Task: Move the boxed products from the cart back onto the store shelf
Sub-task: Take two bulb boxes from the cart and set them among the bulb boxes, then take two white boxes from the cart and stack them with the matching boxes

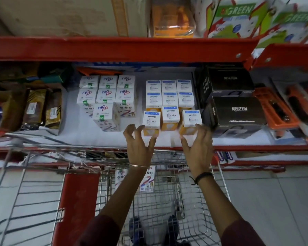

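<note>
Floor: pale tiles below and to the right of both hands, the nearest surface in view.
Cart: a wire cart with a red panel sits directly under the forearms; one boxed product lies in it, below the left wrist and partly hidden by the arm.
Left hand: the left hand is open with fingers spread, fingertips at the front-left yellow-and-white box; whether they touch it I cannot tell.
Right hand: the right hand is open too, fingers curled loosely against the front-right yellow-and-white box, not clasped round it.
Between the hands: a third box of the same kind stands in the front row.
Shelf surface: a white shelf board with a red front edge, just beyond the fingertips.
Beyond the hands: two more rows of the same boxes stand behind the front row.
Left of the hands: white boxes with purple print in rows, then brown packets further left.
Right of the hands: black cartons, then orange packs.
Farthest: a red beam of the upper shelf, carrying a cardboard carton and green-printed boxes.
</note>
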Demonstrator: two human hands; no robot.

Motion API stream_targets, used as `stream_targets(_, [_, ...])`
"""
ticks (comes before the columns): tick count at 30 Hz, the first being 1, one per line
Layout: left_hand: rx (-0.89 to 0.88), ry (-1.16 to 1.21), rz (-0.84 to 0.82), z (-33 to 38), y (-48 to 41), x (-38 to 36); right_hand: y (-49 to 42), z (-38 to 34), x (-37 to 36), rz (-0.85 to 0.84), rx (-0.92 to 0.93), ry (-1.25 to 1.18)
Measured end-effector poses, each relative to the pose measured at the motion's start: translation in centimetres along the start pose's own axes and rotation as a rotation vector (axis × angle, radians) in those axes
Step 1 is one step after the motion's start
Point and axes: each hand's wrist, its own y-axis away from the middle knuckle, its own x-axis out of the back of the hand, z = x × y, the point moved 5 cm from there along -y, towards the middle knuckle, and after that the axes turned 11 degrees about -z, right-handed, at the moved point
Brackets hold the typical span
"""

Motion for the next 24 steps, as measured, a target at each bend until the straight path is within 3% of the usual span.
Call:
stream_targets(2, [-0.062, 0.009, 0.025, -1.1, 2.3, 1.6, 3.0, -0.6, -0.5, 0.010, 0.057, -0.066])
stream_targets(5, [-0.077, 0.055, -0.002, -4.7, 6.0, 2.5, 7.5, -0.5, -4.6, -0.154, 0.046, -0.168])
stream_targets(9, [0.197, 0.085, -0.104, -11.7, 9.4, 1.0, 11.3, 1.1, -12.8, -0.397, -0.040, -0.150])
stream_targets(13, [0.363, 0.061, -0.170, -17.6, 10.1, -1.1, 11.8, 2.8, -20.2, -0.551, -0.266, -0.191])
stream_targets(18, [0.507, -0.013, -0.323, -25.6, 9.7, -4.6, 10.9, 4.0, -28.0, -0.645, -0.428, -0.140])
stream_targets(24, [0.630, -0.093, -0.465, -31.3, 9.7, -7.3, 11.0, 4.0, -32.3, -0.620, -0.499, 0.003])
